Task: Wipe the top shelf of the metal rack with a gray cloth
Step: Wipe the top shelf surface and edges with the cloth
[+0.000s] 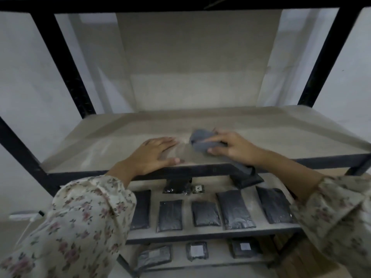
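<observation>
A black metal rack holds a pale, dusty shelf board (261,125) at chest height. My right hand (232,146) presses a bunched gray cloth (200,140) onto the board near its front middle, fingers laid over the cloth. A tail of the cloth hangs over the front rail under my wrist. My left hand (155,154) lies flat on the board just left of the cloth, palm down, fingers together, holding nothing.
Black uprights (66,63) (325,61) stand at the back corners, and a black crossbar runs overhead. The lower shelf (200,234) carries several dark plastic-wrapped packets (234,209); more lie on the shelf beneath. A white power strip (24,215) sits on the floor at left.
</observation>
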